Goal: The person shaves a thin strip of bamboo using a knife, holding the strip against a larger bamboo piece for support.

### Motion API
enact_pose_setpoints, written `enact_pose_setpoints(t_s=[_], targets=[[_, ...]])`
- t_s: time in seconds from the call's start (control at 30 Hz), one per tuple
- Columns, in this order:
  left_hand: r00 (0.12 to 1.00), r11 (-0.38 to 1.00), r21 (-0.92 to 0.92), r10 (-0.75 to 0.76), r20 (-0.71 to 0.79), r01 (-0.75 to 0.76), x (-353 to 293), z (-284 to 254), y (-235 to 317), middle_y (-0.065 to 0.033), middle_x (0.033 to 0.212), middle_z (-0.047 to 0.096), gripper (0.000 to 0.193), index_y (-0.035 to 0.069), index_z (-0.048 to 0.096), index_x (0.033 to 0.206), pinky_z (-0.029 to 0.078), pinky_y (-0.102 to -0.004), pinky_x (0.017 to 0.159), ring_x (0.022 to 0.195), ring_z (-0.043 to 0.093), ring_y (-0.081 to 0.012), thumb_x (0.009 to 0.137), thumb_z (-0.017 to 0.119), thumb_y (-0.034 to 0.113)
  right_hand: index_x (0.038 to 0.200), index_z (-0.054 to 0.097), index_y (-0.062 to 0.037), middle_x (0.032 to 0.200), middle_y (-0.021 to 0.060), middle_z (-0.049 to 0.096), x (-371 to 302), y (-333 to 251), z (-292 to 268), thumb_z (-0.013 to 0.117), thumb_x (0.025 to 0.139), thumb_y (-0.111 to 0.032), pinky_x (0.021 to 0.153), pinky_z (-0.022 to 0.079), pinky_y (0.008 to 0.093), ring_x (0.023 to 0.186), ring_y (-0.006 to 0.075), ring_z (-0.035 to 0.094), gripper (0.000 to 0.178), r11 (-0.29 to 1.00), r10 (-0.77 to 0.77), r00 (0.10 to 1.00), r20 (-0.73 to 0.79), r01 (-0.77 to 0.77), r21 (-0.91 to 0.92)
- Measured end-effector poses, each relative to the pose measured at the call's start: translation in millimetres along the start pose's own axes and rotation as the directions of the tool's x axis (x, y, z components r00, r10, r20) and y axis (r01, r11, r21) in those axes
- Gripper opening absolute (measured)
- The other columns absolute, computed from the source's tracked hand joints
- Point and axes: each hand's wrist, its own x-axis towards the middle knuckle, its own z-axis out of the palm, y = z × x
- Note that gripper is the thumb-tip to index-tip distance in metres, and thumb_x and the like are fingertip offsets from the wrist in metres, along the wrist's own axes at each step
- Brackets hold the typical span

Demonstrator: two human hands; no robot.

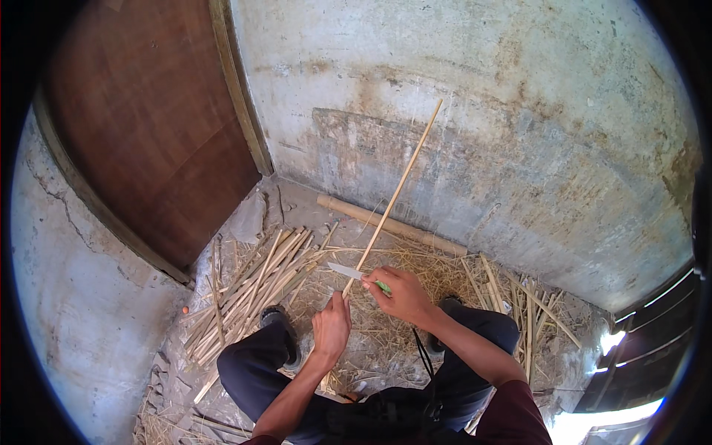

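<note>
Strip of pale split bamboo (391, 196), long and thin, running from the lower middle of the frame up and rightward to a tip against the grey stained plaster wall (519, 111). Gripped near its lower end by the left hand (331, 328), fingers curled tight round the strip. Crossed just above that grip by a small knife with a light metal blade and green handle (356, 274), blade pointing toward the left of the frame, handle closed inside the right hand (404, 294), which sits a little higher and to the right.

Best done, judging by this pose, with the blade kept at a shallow angle to the strip and pushed away from the body, up toward the free end. Left fingers kept below the edge, never ahead of it. Strip steadied low so the long free end cannot whip or bow.

Further out: dark trousers and black shoes (276, 317) either side of the hands, knees spread. Loose heap of similar pale bamboo strips (252, 285) to the left of centre. Straw-like shavings (415, 263) over the floor beneath. Thick round bamboo pole (389, 225) lying along the foot of the wall. More upright slats (493, 285) at right of centre. Brown wooden door (148, 126) in the upper left.
</note>
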Motion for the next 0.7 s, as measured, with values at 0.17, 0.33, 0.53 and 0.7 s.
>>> enact_pose_setpoints(t_s=[0.17,0.33,0.53,0.7], targets=[[1.000,1.000,0.022,-0.002,-0.001,0.002,0,0,1,-0.0256,0.096,0.076,0.021,0.002,0.054,0.109,0.053,-0.0658,0.068,0.073,0.070,-0.0537,0.113,0.056,0.023,0.104,0.073,-0.0101,0.096,0.0099,0.076,-2,0,1,0.072,0.101,-0.019,0.065,0.058,0.0448,0.079,0.0341,0.075,0.009,1.000,-0.008,1.000,0.015,0.008,-0.006],[1.000,1.000,0.007,-0.006,0.003,0.006,0,0,3,-0.0257,0.095,0.076,0.021,0.003,0.055,0.109,0.054,-0.0654,0.068,0.073,0.070,-0.0536,0.113,0.056,0.023,0.105,0.075,-0.0063,0.094,0.0115,0.076,1,3,-5,0.076,0.099,-0.011,0.064,0.056,0.0409,0.079,0.0320,0.075,0.007,0.999,0.025,0.999,-0.038,-0.026,-0.033],[1.000,1.000,0.002,0.006,0.002,-0.006,-3,-3,4,-0.0260,0.092,0.075,0.021,0.003,0.056,0.108,0.053,-0.0648,0.066,0.072,0.070,-0.0531,0.113,0.056,0.024,0.102,0.073,-0.0079,0.097,0.0121,0.078,21,22,-31,0.074,0.100,-0.016,0.067,0.057,0.0447,0.083,0.0368,0.075,0.008,0.997,-0.006,0.976,-0.220,-0.010,-0.071],[1.000,1.000,-0.010,0.022,-0.010,-0.022,-3,-4,6,-0.0265,0.091,0.075,0.020,0.003,0.055,0.107,0.053,-0.0645,0.065,0.071,0.069,-0.0532,0.113,0.057,0.022,0.101,0.073,-0.0076,0.097,0.0127,0.078,24,20,-39,0.074,0.100,-0.015,0.067,0.056,0.0446,0.083,0.0365,0.075,0.007,0.997,0.010,0.975,-0.224,-0.026,-0.069]])
